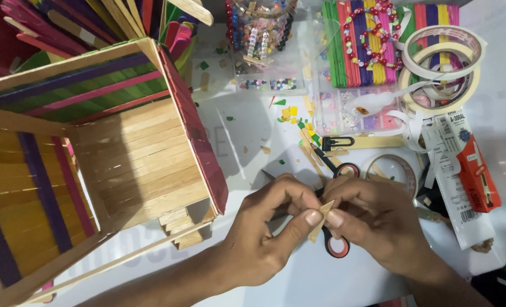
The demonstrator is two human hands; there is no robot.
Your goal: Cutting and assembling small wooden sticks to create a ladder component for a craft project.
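My left hand (264,227) and my right hand (378,219) meet low in the middle of the head view. Together they pinch a small pointed piece of plain wooden stick (323,217) between thumbs and fingertips. Under the hands lie scissors (336,170) with red and black handles, partly hidden. To the left stands a box built of craft sticks (139,153), open on top, with plain, purple, pink and green sticks in its walls.
Rolls of tape (443,62) lie at the top right, a packaged red cutter (474,176) below them. Coloured craft sticks (355,45) with a bead bracelet, clear bead boxes (264,51) and paper scraps (290,111) sit at the back. A tape roll (392,170) lies by the scissors.
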